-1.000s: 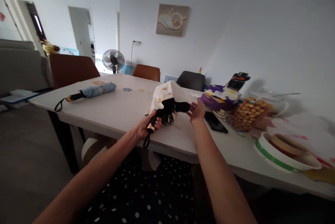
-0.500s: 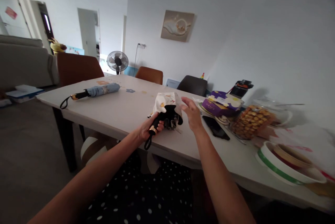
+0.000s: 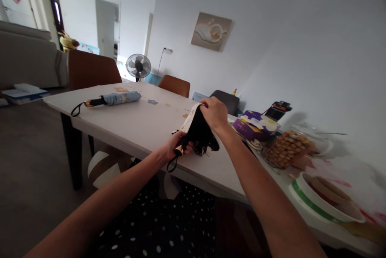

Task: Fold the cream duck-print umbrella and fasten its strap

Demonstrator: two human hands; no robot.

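A folding umbrella [image 3: 199,131] with white patterned cloth and a black underside is held over the table's near edge. My left hand [image 3: 176,144] is wrapped round its black handle, whose gold end and wrist loop hang below. Pinched in my right hand [image 3: 214,112] is the edge of the cloth, pulled upward so the black inner side faces me. Rib tips show under the cloth. Farther left, a blue folded umbrella [image 3: 122,98] lies on the table with its handle pointing left.
The white table [image 3: 157,119] carries a purple box [image 3: 247,128], a jar of brown snacks [image 3: 286,149] and a white bowl with a green band [image 3: 315,199] along its right side. A phone is mostly hidden behind my right forearm. Chairs and a fan [image 3: 138,66] stand beyond.
My right hand has gone from open beside the umbrella to gripping its cloth edge and lifting it. The left hand keeps its hold on the handle. The view has shifted slightly.
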